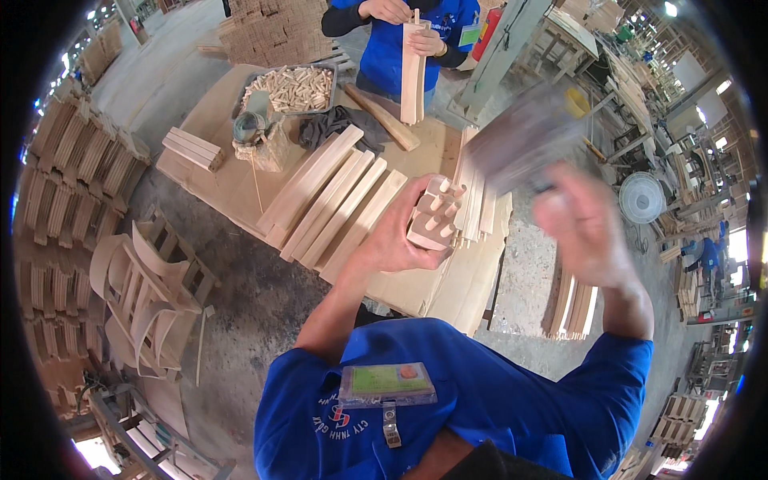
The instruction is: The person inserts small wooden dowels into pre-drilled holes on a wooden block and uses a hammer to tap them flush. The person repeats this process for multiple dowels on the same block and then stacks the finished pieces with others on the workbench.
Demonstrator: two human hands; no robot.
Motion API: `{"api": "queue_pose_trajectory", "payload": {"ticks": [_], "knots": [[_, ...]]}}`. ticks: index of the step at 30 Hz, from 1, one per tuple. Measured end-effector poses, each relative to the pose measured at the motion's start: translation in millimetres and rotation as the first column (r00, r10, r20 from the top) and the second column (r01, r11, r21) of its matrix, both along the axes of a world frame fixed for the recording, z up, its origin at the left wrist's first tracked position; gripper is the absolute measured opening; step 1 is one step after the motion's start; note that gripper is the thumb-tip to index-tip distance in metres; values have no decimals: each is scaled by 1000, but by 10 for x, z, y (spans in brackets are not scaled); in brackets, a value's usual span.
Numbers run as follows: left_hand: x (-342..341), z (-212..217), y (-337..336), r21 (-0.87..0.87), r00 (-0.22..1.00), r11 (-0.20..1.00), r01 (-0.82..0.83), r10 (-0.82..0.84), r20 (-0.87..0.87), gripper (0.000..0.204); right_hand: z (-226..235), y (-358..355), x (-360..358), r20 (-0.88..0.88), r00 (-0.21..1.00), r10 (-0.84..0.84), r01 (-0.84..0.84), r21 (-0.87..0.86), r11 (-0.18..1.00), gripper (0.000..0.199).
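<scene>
My left hand (394,232) is closed around a bundle of wooden pieces (430,234), stood on end above the worktable. Several pale dowels (442,206) stick out of their top ends. To the right, my right hand (582,224) is raised and smeared by motion. It grips a mallet whose dark, blocky head (524,140) is also blurred; its handle is mostly hidden. Left of the bundle, several long wooden slats (336,200) lie side by side. More thin slats (480,200) with dowels in their ends lie just right of it.
A tray of loose dowels (288,86), a crusted glue container (260,140), a dark cloth (340,126) and a wooden club (382,118) are on the cardboard-covered table (228,196). Across it, a co-worker (400,48) handles slats. Curved wooden parts (156,296) stand left; a fan (642,198) is right.
</scene>
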State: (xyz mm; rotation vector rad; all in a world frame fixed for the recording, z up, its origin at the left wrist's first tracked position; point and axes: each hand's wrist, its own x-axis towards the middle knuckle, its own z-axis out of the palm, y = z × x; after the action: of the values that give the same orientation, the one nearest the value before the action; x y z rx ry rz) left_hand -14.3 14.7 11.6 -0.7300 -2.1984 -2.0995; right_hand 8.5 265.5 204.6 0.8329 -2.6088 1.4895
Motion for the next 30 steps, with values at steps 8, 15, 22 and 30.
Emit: {"api": "queue_pose_trajectory", "payload": {"ticks": [8,15,22,30], "knots": [[-53,0,71,-43,987,998,-46,39,-153,106,-368,-20,-73,-602,747,281,71,493,867,27],[23,14,32,-5,995,998,-57,57,-81,96,189,-5,132,-107,993,-52,73,203,976,15],[-37,12,72,-45,981,993,-106,98,-166,104,-429,-120,100,-175,964,201,-69,566,822,27],[12,-58,65,29,993,996,-80,82,-90,94,-3,-26,139,-31,994,-107,105,-49,993,19]]}}
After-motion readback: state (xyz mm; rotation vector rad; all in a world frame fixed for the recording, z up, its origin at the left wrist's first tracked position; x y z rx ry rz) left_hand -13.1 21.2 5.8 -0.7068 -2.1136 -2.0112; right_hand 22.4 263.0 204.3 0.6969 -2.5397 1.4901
